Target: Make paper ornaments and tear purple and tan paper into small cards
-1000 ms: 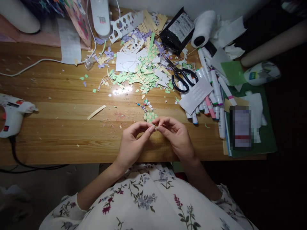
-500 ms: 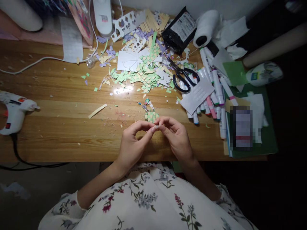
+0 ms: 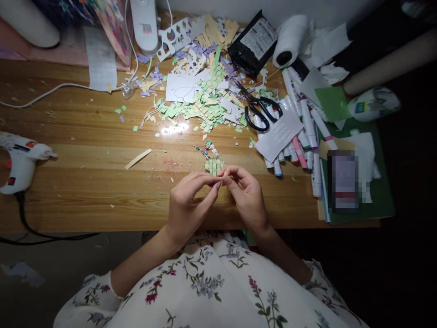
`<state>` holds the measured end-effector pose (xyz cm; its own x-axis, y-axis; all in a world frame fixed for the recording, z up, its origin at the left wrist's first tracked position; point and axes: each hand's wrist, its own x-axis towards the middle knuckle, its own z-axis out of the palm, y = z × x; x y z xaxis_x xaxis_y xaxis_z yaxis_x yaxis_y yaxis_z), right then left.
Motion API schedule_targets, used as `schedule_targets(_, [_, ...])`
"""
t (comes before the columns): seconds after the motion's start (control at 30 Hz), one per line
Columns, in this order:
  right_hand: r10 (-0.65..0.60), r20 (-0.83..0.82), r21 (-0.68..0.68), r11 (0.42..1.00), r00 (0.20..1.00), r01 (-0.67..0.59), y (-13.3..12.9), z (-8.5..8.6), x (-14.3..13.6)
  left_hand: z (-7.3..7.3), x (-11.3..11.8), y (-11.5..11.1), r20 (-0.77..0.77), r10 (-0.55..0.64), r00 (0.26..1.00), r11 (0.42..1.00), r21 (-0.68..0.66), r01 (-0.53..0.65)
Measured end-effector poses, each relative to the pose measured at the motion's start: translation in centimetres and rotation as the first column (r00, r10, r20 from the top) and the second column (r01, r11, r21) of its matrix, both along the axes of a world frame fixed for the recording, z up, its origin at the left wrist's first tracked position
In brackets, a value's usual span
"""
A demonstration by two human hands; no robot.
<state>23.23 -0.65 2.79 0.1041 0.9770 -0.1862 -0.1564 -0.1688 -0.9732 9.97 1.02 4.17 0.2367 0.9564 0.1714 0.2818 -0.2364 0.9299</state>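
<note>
Near the front edge of the wooden table, my left hand (image 3: 189,200) and my right hand (image 3: 248,197) meet fingertip to fingertip. Both pinch at the same spot, and whatever tiny thing lies between them is mostly hidden by the fingers. Just beyond the fingertips lies a green and cream woven paper piece (image 3: 214,165), its near edge covered by my hands. A small charm with green, white and blue parts (image 3: 207,146) rests at its far side.
Paper scraps (image 3: 208,100) are heaped at the back. To the right lie black-handled scissors (image 3: 262,111), several markers (image 3: 309,127), a white thread spool (image 3: 290,38) and a blurred phone (image 3: 343,182). A glue gun (image 3: 23,157) lies at the left, its cable hanging over the edge.
My fingertips have shifted slightly and closed more over the small whitish bit that showed between them. Both hands stay together in front of the woven piece.
</note>
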Motion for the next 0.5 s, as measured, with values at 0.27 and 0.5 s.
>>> schedule_targets(0.27, [-0.034,0.039,0.017,0.999,0.999,0.034,0.02,-0.05,-0.16,0.25,0.28,-0.43,0.054,0.024,0.998,0.991,-0.132,-0.016])
schedule_targets(0.5, [-0.064,0.021,0.023,0.998,0.998,0.064,-0.04,0.22,-0.62,-0.37,0.28,0.49,0.272,0.131,0.953,0.862,-0.506,0.025])
